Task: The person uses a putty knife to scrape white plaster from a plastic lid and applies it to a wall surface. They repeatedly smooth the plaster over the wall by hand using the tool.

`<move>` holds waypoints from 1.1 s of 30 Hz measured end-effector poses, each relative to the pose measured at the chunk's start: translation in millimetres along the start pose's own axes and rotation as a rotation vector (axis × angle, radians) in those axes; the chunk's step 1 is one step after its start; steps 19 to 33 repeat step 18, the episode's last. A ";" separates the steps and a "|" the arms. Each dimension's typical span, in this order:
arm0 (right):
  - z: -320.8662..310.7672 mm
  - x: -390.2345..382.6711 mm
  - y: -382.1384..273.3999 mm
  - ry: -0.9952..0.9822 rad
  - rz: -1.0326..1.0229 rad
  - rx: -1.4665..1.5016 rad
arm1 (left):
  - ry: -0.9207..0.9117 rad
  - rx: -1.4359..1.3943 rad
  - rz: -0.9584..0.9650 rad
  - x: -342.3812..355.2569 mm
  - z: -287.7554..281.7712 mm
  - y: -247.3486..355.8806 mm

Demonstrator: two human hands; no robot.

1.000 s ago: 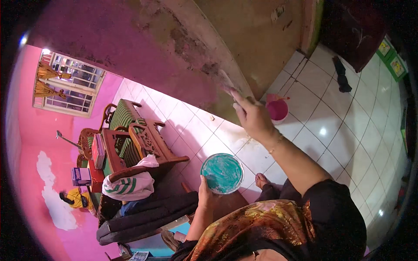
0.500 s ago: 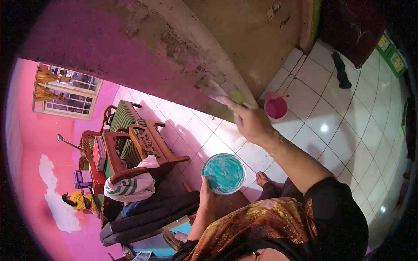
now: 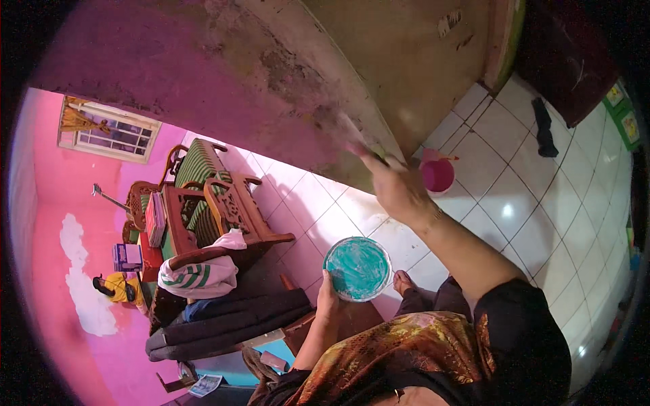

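My right hand (image 3: 401,191) is raised against the worn wall (image 3: 284,101), near the wall's lower end. Its fingers are closed around what looks like a putty knife (image 3: 353,130), blurred and mostly covered by the hand, with its pale blade against the purple and grey patchy surface. Below it, my left hand (image 3: 328,299) grips the rim of a round teal lid (image 3: 357,269), held level over the floor. White paste is smeared across the lid's face. The lid is apart from the wall.
A pink bucket (image 3: 437,174) stands on the white tiles beyond my right hand. On the left are a carved wooden chair with striped cushions (image 3: 200,159), a draped white cloth (image 3: 203,276) and a dark garment (image 3: 227,325). A person in yellow (image 3: 125,289) is further off. A black item (image 3: 544,127) lies at right.
My right hand and the tool have shifted slightly right and down in the picture, still at the wall. The lid in my left hand has moved slightly right. The whole view has shifted a little.
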State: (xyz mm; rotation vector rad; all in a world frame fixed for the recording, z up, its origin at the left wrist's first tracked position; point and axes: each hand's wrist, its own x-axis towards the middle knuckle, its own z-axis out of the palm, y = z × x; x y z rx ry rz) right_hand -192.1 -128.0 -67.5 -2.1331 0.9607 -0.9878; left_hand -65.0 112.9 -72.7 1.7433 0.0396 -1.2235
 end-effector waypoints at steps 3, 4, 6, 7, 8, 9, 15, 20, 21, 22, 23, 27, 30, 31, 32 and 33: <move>-31.5 -9.8 -15.0 0.139 -0.131 0.058 | 0.066 -0.007 -0.006 -2.5 -2.3 -3.1; -46.1 -0.2 -28.8 0.191 -0.162 0.058 | 0.068 -0.015 -0.003 -1.2 -3.8 -5.1; -72.4 32.4 -66.3 0.288 -0.227 0.029 | 0.036 -0.047 -0.010 0.8 -8.3 -10.1; -80.5 50.9 -82.0 0.342 -0.266 0.000 | 0.042 -0.050 -0.008 -2.3 -5.2 -8.6; -83.0 66.9 -91.0 0.347 -0.262 -0.008 | 0.038 -0.021 -0.026 -4.6 4.0 -4.7; -87.8 81.9 -96.3 0.345 -0.231 -0.060 | 0.026 0.016 -0.044 -4.5 15.2 -1.0; -10.5 33.1 -15.8 0.092 -0.136 -0.077 | 0.105 0.005 0.058 -10.5 27.1 0.2; -2.1 -36.5 32.9 -0.194 -0.063 -0.155 | 0.146 -0.020 0.070 -3.0 -1.4 -10.1; -2.1 -36.5 32.9 -0.194 -0.063 -0.155 | 0.146 -0.020 0.070 -3.0 -1.4 -10.1; -2.1 -36.5 32.9 -0.194 -0.063 -0.155 | 0.146 -0.020 0.070 -3.0 -1.4 -10.1; -2.1 -36.5 32.9 -0.194 -0.063 -0.155 | 0.146 -0.020 0.070 -3.0 -1.4 -10.1; -2.1 -36.5 32.9 -0.194 -0.063 -0.155 | 0.146 -0.020 0.070 -3.0 -1.4 -10.1; -2.1 -36.5 32.9 -0.194 -0.063 -0.155 | 0.146 -0.020 0.070 -3.0 -1.4 -10.1; -2.1 -36.5 32.9 -0.194 -0.063 -0.155 | 0.146 -0.020 0.070 -3.0 -1.4 -10.1; -2.1 -36.5 32.9 -0.194 -0.063 -0.155 | 0.146 -0.020 0.070 -3.0 -1.4 -10.1; -2.1 -36.5 32.9 -0.194 -0.063 -0.155 | 0.146 -0.020 0.070 -3.0 -1.4 -10.1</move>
